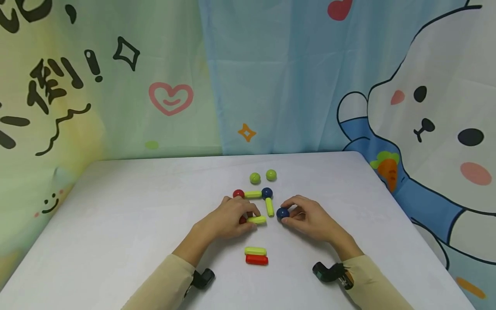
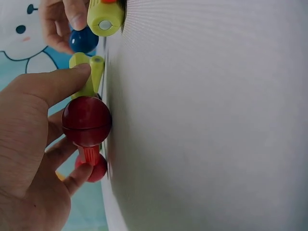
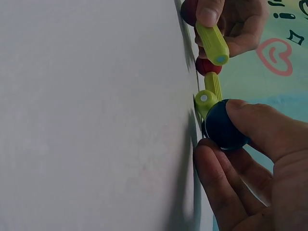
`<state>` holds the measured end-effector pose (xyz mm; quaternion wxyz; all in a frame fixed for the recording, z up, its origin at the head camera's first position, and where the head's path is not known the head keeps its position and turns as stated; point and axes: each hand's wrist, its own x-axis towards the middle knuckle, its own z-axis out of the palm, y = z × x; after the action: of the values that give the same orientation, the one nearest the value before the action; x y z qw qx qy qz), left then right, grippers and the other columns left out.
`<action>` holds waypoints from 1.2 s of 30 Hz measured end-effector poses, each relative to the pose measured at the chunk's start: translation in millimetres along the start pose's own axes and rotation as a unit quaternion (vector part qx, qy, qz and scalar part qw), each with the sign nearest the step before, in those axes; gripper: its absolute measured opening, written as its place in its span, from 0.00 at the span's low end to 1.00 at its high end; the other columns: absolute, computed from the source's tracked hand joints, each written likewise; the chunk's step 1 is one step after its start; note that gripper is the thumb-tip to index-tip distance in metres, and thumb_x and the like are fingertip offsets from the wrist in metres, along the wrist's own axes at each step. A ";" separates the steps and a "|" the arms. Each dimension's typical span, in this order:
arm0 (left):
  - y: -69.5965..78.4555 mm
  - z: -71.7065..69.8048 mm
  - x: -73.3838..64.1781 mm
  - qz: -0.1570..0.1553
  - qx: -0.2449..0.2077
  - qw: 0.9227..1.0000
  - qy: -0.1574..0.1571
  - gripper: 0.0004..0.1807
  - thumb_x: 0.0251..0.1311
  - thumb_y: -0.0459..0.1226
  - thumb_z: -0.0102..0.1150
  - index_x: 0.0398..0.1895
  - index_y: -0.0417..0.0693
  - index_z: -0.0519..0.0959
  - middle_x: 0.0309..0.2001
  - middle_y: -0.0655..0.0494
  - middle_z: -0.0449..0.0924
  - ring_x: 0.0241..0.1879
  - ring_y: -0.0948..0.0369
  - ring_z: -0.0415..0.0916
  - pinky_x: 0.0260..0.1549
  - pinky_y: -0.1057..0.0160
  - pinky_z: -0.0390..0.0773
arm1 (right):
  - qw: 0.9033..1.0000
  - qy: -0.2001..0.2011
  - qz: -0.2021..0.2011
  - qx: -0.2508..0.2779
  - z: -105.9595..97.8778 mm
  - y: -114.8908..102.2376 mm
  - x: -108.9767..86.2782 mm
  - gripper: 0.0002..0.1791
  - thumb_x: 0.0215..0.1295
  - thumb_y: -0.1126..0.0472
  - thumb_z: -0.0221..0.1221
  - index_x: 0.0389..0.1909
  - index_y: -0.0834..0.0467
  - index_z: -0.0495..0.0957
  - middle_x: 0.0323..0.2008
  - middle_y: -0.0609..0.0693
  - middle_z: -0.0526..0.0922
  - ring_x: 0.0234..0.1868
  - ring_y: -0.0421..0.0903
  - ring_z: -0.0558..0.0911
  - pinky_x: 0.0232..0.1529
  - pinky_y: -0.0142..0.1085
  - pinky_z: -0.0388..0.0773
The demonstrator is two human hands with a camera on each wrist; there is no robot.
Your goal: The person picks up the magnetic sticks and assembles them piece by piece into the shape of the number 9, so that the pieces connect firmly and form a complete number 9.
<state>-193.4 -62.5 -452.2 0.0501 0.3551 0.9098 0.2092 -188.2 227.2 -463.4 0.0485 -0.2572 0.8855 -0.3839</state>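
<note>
My left hand (image 1: 231,217) pinches a yellow-green rod (image 1: 257,220) between thumb and fingers. At that rod's left end is a red ball (image 2: 86,120), and a short red rod (image 2: 90,155) runs from it to the far red ball (image 1: 238,193). From there another yellow-green rod (image 1: 253,194) leads to a dark blue ball (image 1: 267,193), with a third yellow-green rod (image 1: 269,207) pointing back from it. Together they form an angular frame, open at the near right corner. Beside that gap, my right hand (image 1: 310,217) holds a second blue ball (image 3: 225,125) between thumb and fingertips.
Two green balls (image 1: 255,178) lie beyond the frame. Nearer me, a loose yellow-green rod (image 1: 255,250) and a red rod (image 1: 256,259) lie side by side on the white table (image 1: 155,189). A printed curtain (image 1: 271,77) hangs behind the table's back edge.
</note>
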 end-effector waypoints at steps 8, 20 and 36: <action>-0.5 -0.2 -1.0 0.001 -0.001 1.000 0.006 0.13 0.65 0.47 0.67 0.51 0.62 0.84 0.40 0.69 0.81 0.44 0.66 0.72 0.52 0.53 0.66 | 1.000 -0.021 -0.008 0.021 6.2 -8.6 3.6 0.18 0.66 0.58 0.69 0.55 0.51 0.80 0.50 0.47 0.82 0.45 0.42 0.85 0.48 0.34 0.83; 0.5 -1.7 -1.1 0.006 -0.002 1.000 0.010 0.12 0.65 0.47 0.68 0.50 0.61 0.85 0.40 0.69 0.82 0.43 0.67 0.72 0.53 0.53 0.66 | 0.999 -0.034 -0.010 0.030 12.4 -12.3 4.8 0.18 0.66 0.52 0.69 0.55 0.48 0.80 0.49 0.44 0.84 0.45 0.41 0.84 0.49 0.37 0.83; 5.0 2.3 5.1 -0.022 -0.004 1.000 0.007 0.12 0.63 0.50 0.69 0.47 0.61 0.86 0.36 0.72 0.81 0.41 0.66 0.70 0.50 0.52 0.62 | 0.999 -0.025 -0.029 0.029 13.9 -14.7 5.8 0.17 0.66 0.53 0.70 0.54 0.51 0.82 0.47 0.44 0.83 0.43 0.41 0.84 0.47 0.36 0.83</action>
<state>-193.5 -55.0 -451.9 0.0498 0.3331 0.9169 0.2143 -183.0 206.8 -462.1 0.0668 -0.2905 0.8649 -0.4039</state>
